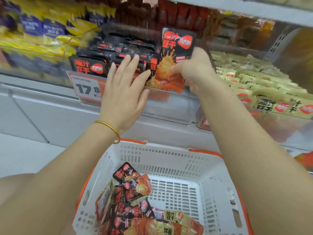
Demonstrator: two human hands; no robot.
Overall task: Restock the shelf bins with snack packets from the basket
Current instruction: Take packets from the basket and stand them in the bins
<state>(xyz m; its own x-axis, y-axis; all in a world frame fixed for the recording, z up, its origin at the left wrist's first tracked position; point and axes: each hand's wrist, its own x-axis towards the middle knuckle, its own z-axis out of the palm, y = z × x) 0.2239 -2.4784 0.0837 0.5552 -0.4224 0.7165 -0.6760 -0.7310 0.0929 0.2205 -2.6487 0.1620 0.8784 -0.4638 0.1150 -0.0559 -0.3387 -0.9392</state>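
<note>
Shop shelf (50,106) | black packet (176,56) upright over clear bin (169,106), pinched by right hand (194,70) | left hand (124,89) fingers straight, against binned packets (118,53) | white basket (186,167) below, more packets (133,192) inside | price tag (86,89) on bin front

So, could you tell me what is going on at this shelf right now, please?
A person is restocking a clear shelf bin with black-and-red snack packets. The right hand pinches one packet upright at the bin's right end, while the left hand, fingers straight, rests against the packets already standing in the bin. Below, the white basket holds more packets heaped on its left side, so there is more to shelve.
</note>
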